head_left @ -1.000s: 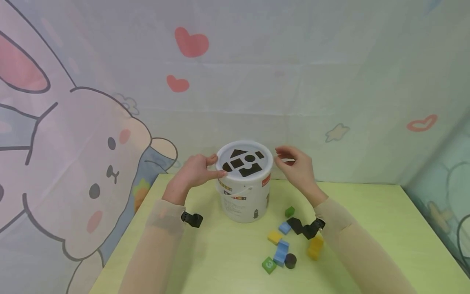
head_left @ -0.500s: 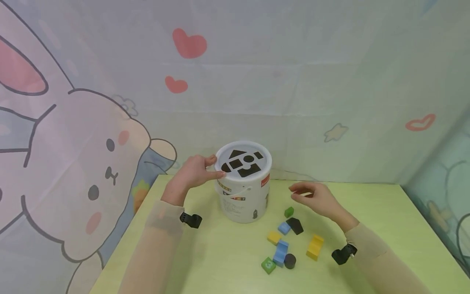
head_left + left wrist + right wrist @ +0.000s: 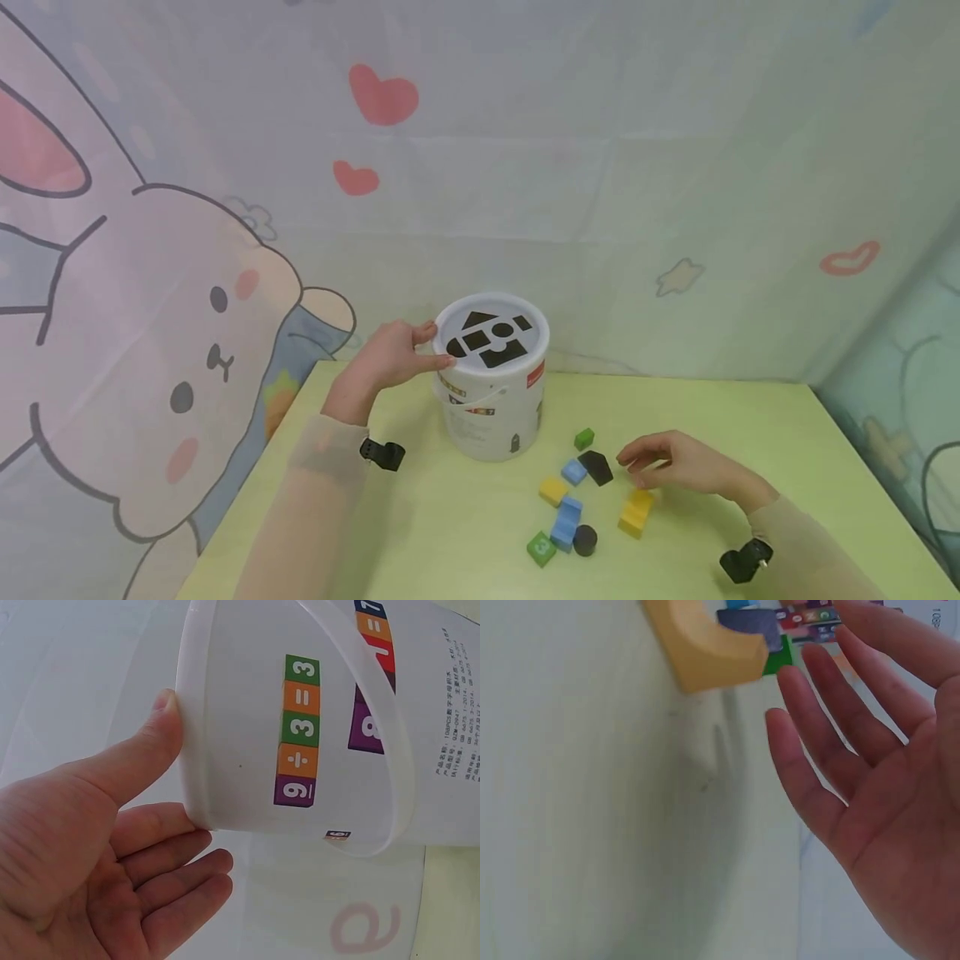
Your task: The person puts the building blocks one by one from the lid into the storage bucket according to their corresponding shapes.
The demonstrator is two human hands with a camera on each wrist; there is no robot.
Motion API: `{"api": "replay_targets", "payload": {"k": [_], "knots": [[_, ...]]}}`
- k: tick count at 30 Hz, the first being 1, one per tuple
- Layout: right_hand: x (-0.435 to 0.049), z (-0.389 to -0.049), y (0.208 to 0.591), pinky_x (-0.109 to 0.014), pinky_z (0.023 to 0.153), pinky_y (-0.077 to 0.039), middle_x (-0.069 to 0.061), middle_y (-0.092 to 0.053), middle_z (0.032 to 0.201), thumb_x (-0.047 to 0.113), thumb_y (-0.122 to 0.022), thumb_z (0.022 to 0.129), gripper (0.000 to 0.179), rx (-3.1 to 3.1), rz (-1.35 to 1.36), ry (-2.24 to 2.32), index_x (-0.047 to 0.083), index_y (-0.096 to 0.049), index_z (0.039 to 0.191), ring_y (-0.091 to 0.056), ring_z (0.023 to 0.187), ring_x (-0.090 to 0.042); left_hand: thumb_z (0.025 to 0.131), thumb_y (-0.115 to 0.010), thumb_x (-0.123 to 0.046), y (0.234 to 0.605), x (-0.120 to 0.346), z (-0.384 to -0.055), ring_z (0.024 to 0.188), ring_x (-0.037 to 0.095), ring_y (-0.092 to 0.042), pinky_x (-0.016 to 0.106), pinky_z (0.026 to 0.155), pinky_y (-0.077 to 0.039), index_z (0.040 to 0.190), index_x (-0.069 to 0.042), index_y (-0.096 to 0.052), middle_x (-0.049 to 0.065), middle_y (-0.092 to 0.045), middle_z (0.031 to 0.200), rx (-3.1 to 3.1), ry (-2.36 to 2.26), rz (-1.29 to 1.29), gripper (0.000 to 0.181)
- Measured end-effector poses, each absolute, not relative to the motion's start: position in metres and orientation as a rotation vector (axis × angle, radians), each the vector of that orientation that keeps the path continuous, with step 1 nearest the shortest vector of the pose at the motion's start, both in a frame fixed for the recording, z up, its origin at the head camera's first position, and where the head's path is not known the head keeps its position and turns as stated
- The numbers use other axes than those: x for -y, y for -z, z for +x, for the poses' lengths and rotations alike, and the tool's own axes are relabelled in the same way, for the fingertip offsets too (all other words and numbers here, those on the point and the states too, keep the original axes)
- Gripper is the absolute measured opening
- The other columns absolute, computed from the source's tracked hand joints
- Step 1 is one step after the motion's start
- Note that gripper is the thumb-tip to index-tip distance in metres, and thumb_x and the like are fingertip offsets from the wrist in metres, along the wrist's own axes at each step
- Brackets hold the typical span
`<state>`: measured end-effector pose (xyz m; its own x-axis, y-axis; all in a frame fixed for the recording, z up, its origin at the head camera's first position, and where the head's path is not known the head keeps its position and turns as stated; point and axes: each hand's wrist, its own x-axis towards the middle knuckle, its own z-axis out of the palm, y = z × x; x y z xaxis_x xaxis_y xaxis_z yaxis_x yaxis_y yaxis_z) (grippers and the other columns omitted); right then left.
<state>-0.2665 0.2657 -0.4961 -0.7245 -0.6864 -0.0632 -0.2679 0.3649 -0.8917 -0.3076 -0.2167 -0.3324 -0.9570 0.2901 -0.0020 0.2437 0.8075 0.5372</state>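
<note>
A white bucket (image 3: 487, 421) stands on the table, its lid (image 3: 495, 304) pierced with dark shaped holes. My left hand (image 3: 386, 362) rests at the lid's left rim, thumb and index fingertip against it, other fingers loosely extended, as the left wrist view shows. My right hand (image 3: 686, 462) hovers over the table with nothing in it, fingers slightly bent. Just below its fingertips lies a yellow arch block (image 3: 636, 512); a black five-sided block (image 3: 596, 467) is left of them. In the right wrist view the yellow arch block (image 3: 694, 645) lies beyond the spread fingers.
Left of the yellow arch lie a green cube (image 3: 584, 438), small blue block (image 3: 573, 472), yellow block (image 3: 553, 491), blue arch (image 3: 566, 523), black round block (image 3: 585, 540) and green numbered cube (image 3: 542, 549). A printed cloth (image 3: 585, 192) hangs behind the table (image 3: 420, 517).
My right hand has moved from beside the bucket's lid down and to the right, close to the yellow arch block. The left hand stays at the rim.
</note>
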Motion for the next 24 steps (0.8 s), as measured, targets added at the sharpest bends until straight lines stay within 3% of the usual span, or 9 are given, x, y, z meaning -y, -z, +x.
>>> {"api": "replay_targets", "payload": {"k": [10, 24], "knots": [[-0.291, -0.251, 0.513, -0.027, 0.093, -0.056, -0.024, -0.067, 0.139, 0.004, -0.078, 0.096, 0.047, -2.07, -0.83, 1.305, -0.004, -0.065, 0.141, -0.069, 0.119, -0.013, 0.099, -0.078, -0.046, 0.332, 0.219, -0.306, 0.154, 0.035, -0.039, 0.051, 0.11, -0.045, 0.16, -0.008, -0.046, 0.008, -0.04, 0.166, -2.917, -0.844, 0.459, 0.079], [-0.28, -0.249, 0.518, -0.029, 0.094, -0.054, -0.012, -0.069, 0.139, 0.01, -0.082, 0.094, 0.045, -2.247, -0.818, 1.22, 0.01, -0.071, 0.139, -0.066, 0.118, -0.013, 0.098, -0.078, -0.047, 0.328, 0.218, -0.307, 0.154, 0.037, -0.037, 0.055, 0.118, -0.04, 0.161, -0.009, -0.044, 0.009, -0.039, 0.167, -2.902, -0.831, 0.426, 0.082]]}}
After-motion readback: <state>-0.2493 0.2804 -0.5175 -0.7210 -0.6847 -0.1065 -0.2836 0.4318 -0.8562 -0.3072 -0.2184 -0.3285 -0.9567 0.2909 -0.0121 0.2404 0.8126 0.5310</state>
